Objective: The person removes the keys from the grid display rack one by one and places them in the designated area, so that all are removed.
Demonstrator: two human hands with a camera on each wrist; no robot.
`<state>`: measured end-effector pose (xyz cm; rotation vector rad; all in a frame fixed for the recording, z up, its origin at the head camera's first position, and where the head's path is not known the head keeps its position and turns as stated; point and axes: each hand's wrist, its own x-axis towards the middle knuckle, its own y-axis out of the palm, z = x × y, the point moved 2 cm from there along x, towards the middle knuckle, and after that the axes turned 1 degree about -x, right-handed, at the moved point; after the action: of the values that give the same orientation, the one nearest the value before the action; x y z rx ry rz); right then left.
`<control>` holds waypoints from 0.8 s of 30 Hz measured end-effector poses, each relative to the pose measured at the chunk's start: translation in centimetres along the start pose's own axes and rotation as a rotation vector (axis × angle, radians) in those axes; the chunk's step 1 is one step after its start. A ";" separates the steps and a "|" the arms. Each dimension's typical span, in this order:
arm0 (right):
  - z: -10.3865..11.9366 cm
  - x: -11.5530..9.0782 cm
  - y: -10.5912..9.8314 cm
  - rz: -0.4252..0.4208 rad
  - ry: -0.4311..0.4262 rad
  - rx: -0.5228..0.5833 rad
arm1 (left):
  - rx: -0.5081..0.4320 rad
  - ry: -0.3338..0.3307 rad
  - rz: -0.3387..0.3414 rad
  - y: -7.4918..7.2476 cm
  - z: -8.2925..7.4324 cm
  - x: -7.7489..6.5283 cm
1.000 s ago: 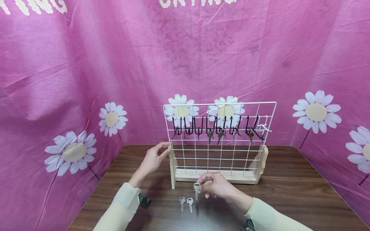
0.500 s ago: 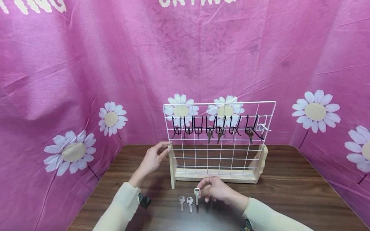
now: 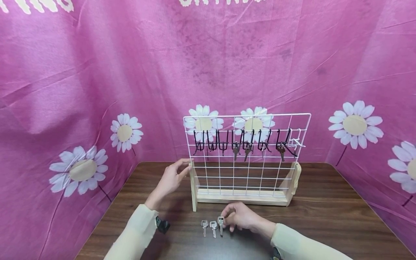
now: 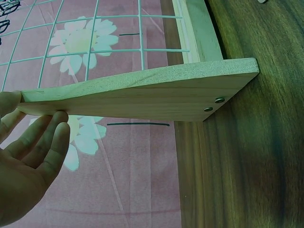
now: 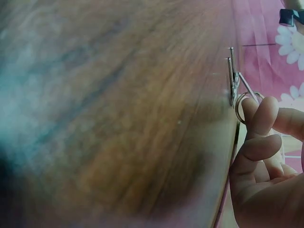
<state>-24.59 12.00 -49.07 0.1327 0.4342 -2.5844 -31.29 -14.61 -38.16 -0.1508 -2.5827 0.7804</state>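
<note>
My right hand (image 3: 243, 218) pinches a silver key (image 3: 221, 224) close to the tabletop. In the right wrist view, finger and thumb hold the metal ring (image 5: 239, 111) on this key. Two similar keys, a left one (image 3: 204, 224) and a middle one (image 3: 213, 225), lie beside it. My left hand (image 3: 171, 178) grips the upper end of the left wooden side panel (image 4: 137, 99) of a white wire grid rack (image 3: 233, 167). Thumb and fingers sit on either side of that panel in the left wrist view.
Several black hooks (image 3: 222, 147) line the grid, and some carry keys (image 3: 281, 151). A white hook (image 3: 295, 143) hangs at the right end. The rack's wooden base (image 3: 240, 198) stands on the brown table (image 3: 338, 216). Pink flowered cloth (image 3: 162, 90) encloses the back and sides.
My right hand has come down toward the table with the key, bringing it alongside the two lying keys. The left hand stays at the rack's side.
</note>
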 end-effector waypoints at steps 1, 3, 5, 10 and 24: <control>-0.1 0.0 0.0 -0.001 0.002 -0.001 | 0.000 -0.003 0.001 0.0 0.0 0.0; -0.2 0.1 0.1 -0.001 0.005 -0.003 | 0.000 -0.006 0.002 0.0 0.0 0.0; -0.2 0.1 0.1 -0.002 0.005 -0.006 | 0.005 -0.007 0.001 0.0 0.0 0.0; -0.5 0.2 0.0 -0.008 -0.003 -0.025 | 0.011 -0.003 0.000 0.0 0.0 0.0; -0.8 0.3 -0.3 -0.034 -0.058 -0.151 | 0.006 -0.007 -0.001 0.1 0.1 0.0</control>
<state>-25.03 12.34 -49.81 -0.0022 0.6129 -2.5703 -31.34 -14.58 -38.26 -0.1449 -2.5860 0.7897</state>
